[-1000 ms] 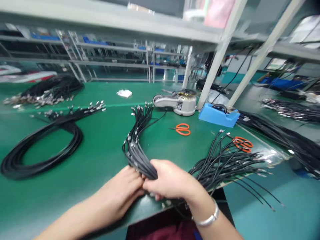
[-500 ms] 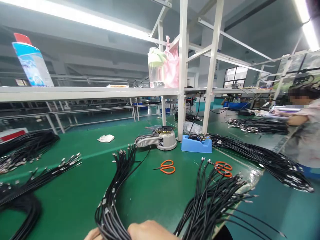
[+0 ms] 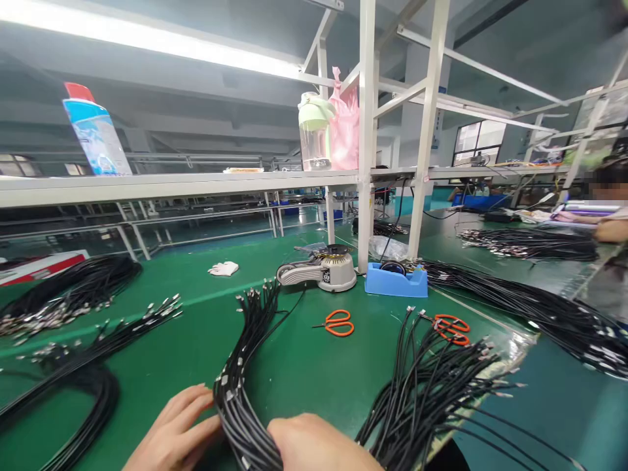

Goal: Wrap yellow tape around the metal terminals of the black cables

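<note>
A thick bundle of black cables point(image 3: 245, 405) with small silver ends curves up the green tabletop in front of me. My right hand point(image 3: 318, 445) is closed round its lower part from the right, the fingertips hidden behind the hand and the cables. On the bundle's left side, my left hand point(image 3: 176, 428) has its fingers stretched out and slightly apart, their tips at the outer cables. Orange-handled scissors point(image 3: 338, 323) lie just beyond, to the right. Another spread of black cables point(image 3: 417, 392) lies right of my right hand, with a second pair of orange scissors point(image 3: 451, 329) by its far ends.
A grey tape dispenser point(image 3: 337, 269) and a blue tape holder point(image 3: 396, 281) stand beneath the white shelf point(image 3: 196, 186). More cables point(image 3: 93, 347) lie on the left, near a white glove point(image 3: 223, 268). At the far right a person point(image 3: 611, 226) sits beside further cables.
My left hand has come further into view, its fingers now stretched along the bundle's left side. My right hand keeps its grip. The whole view has shifted slightly, scenery moving right.
</note>
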`<state>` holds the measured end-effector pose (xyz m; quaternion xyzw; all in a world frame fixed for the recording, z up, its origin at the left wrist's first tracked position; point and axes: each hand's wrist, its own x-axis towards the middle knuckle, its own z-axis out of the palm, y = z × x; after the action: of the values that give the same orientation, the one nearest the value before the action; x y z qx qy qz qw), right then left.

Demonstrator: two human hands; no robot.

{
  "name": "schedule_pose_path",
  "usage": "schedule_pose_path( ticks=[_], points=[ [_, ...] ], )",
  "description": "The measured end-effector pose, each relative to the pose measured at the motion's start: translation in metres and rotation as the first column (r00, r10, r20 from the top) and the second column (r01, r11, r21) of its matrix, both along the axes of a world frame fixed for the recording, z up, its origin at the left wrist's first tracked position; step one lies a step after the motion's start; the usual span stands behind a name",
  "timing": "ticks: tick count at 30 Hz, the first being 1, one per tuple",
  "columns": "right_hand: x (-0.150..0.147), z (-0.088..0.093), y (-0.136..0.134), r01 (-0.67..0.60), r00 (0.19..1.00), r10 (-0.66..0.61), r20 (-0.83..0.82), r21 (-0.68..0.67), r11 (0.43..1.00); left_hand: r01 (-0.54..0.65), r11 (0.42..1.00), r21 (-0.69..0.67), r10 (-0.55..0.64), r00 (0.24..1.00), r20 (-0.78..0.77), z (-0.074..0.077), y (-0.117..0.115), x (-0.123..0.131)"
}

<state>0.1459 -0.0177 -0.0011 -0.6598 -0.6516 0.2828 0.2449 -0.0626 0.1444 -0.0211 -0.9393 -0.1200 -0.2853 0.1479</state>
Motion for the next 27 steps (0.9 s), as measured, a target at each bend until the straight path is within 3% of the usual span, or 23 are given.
schedule_pose_path(
  ticks=[4, 8, 10, 12, 13, 14, 15, 17, 18, 19, 20, 21, 24, 27],
  points=[
    [0.003, -0.002, 0.001, -0.093, 0.957, 0.069, -0.282, -0.073, 0.993, 0.009, 1.000, -0.013, -0.009, 0.999, -0.031, 0.009, -0.008, 0.005],
    [0.010, 0.003, 0.003, -0.127, 0.894, 0.073, -0.443, -0.093, 0.988, -0.003, 0.999, -0.037, 0.001, 0.999, -0.052, 0.016, 0.005, 0.015],
    [0.013, 0.009, 0.004, -0.126, 0.866, 0.049, -0.497, -0.123, 0.984, -0.045, 0.987, -0.156, 0.035, 0.997, -0.065, 0.017, 0.005, 0.021],
    [0.016, 0.016, 0.003, -0.126, 0.838, 0.022, -0.545, -0.153, 0.980, -0.118, 0.930, -0.347, 0.131, 0.991, 0.013, 0.018, -0.012, 0.027],
    [0.017, 0.020, 0.003, -0.124, 0.824, 0.013, -0.566, -0.159, 0.979, -0.168, 0.870, -0.463, 0.238, 0.966, 0.098, 0.019, -0.027, 0.030],
    [0.018, 0.023, 0.002, -0.120, 0.812, 0.005, -0.584, -0.159, 0.980, -0.194, 0.774, -0.603, 0.367, 0.913, 0.178, 0.018, -0.047, 0.033],
    [0.019, 0.026, 0.002, -0.114, 0.803, -0.001, -0.596, -0.155, 0.981, -0.171, 0.630, -0.758, 0.496, 0.839, 0.223, 0.017, -0.069, 0.036],
    [0.020, 0.029, 0.001, -0.114, 0.796, 0.001, -0.605, -0.148, 0.982, 0.020, 0.227, -0.974, 0.571, 0.807, 0.150, 0.010, -0.114, 0.045],
    [0.020, 0.029, 0.001, -0.123, 0.797, 0.007, -0.604, -0.151, 0.981, 0.110, 0.023, -0.994, 0.555, 0.825, 0.104, 0.006, -0.135, 0.050],
    [0.020, 0.028, 0.001, -0.138, 0.797, 0.014, -0.604, -0.160, 0.977, 0.168, -0.133, -0.977, 0.536, 0.841, 0.072, 0.002, -0.151, 0.055],
    [0.020, 0.027, 0.001, -0.156, 0.794, 0.022, -0.608, -0.169, 0.973, 0.220, -0.218, -0.951, 0.537, 0.841, 0.071, -0.002, -0.164, 0.061],
    [0.020, 0.026, 0.001, -0.169, 0.789, 0.026, -0.614, -0.177, 0.970, 0.265, -0.268, -0.926, 0.544, 0.835, 0.082, -0.005, -0.173, 0.067],
    [0.019, 0.024, 0.000, -0.156, 0.787, 0.006, -0.617, -0.190, 0.969, 0.350, -0.365, -0.863, 0.549, 0.829, 0.104, -0.009, -0.183, 0.084],
    [0.020, 0.024, 0.001, -0.136, 0.818, -0.004, -0.575, -0.201, 0.970, 0.298, -0.460, -0.837, 0.481, 0.876, 0.048, -0.011, -0.193, 0.103]
  ],
)
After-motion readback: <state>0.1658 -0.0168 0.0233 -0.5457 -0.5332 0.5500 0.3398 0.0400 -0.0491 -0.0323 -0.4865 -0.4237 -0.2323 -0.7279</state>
